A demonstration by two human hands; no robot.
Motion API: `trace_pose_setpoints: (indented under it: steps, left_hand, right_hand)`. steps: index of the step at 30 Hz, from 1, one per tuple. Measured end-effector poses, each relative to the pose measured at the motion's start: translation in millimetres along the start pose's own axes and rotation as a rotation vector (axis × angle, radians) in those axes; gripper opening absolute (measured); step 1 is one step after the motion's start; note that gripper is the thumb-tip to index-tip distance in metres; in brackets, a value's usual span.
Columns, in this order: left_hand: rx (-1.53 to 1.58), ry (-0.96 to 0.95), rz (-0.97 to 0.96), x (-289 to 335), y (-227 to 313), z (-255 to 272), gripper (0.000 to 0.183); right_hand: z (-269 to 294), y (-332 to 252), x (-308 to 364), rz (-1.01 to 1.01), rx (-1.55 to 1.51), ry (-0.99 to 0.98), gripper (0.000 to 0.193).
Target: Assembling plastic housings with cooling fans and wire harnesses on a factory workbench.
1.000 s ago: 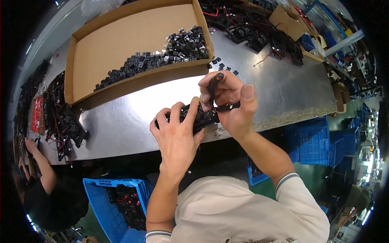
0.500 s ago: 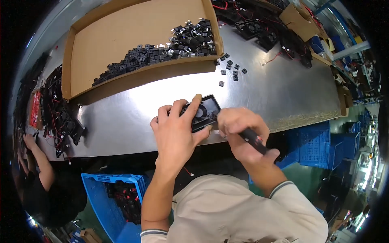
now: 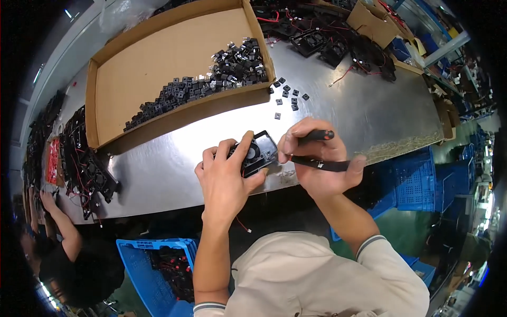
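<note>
Left hand (image 3: 224, 165): spread over a black housing (image 3: 268, 146) and clamped on it, fingers across the top, thumb along the near side. The housing lies at the bench edge in front of us, its round fan (image 3: 253, 153) partly under the fingers.

Right hand (image 3: 324, 180): curled round a black two-handled tool (image 3: 331, 166), plier-like by its shape, fingertips at the housing's right end. We cannot tell whether the tool's tip touches; the fingers cover it.

Changed: half a second ago this hand was a blurred fist with the handles bunched toward the body. Now it is turned palm up and the handles stand apart. The left hand's hold is much the same. We take this to mean the tool is slack just now while the housing is kept steady.

Beyond the hands: loose square black parts (image 3: 286, 94) scattered by the corner of a cardboard tray (image 3: 153, 124), with a pile of similar parts (image 3: 182, 91) inside. Wired fan units (image 3: 307, 44) lie at far right on the metal bench (image 3: 169, 177); a blue crate (image 3: 129, 274) stands below.

Writing: pale specks on one handle, too small to read; we find no legible label or brand.
</note>
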State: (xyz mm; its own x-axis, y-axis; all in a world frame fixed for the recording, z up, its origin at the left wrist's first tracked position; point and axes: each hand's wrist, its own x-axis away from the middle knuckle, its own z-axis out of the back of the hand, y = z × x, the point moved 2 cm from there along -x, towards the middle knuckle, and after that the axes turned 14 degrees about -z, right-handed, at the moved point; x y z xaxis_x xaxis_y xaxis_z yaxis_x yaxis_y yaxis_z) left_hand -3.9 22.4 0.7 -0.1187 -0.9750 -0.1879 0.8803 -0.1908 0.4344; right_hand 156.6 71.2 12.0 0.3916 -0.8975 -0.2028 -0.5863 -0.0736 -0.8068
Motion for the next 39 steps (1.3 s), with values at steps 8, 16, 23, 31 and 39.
trace_pose_setpoints:
  steps: [8, 16, 23, 31, 39]
  left_hand:
    - [0.021, -0.008, 0.009, 1, -1, 0, 0.072]
    - [0.031, -0.004, 0.016, 3, -2, -2, 0.073]
    - [0.032, -0.003, 0.024, 3, 0, 1, 0.071]
    - [0.011, 0.032, -0.014, 4, -1, -3, 0.076]
    - [0.003, 0.087, -0.083, 6, -2, -5, 0.077]
  right_hand:
    - [0, 5, 0, -0.03, 0.067, 0.008, 0.104]
    - [-21, -4, -4, -0.238, 0.503, 0.072, 0.113]
    - [-24, 3, -1, -0.149, 0.493, 0.069, 0.11]
    - [-29, 4, -19, -0.204, 0.466, 0.279, 0.1]
    - [-24, 10, -32, -0.206, 0.391, 0.286, 0.092]
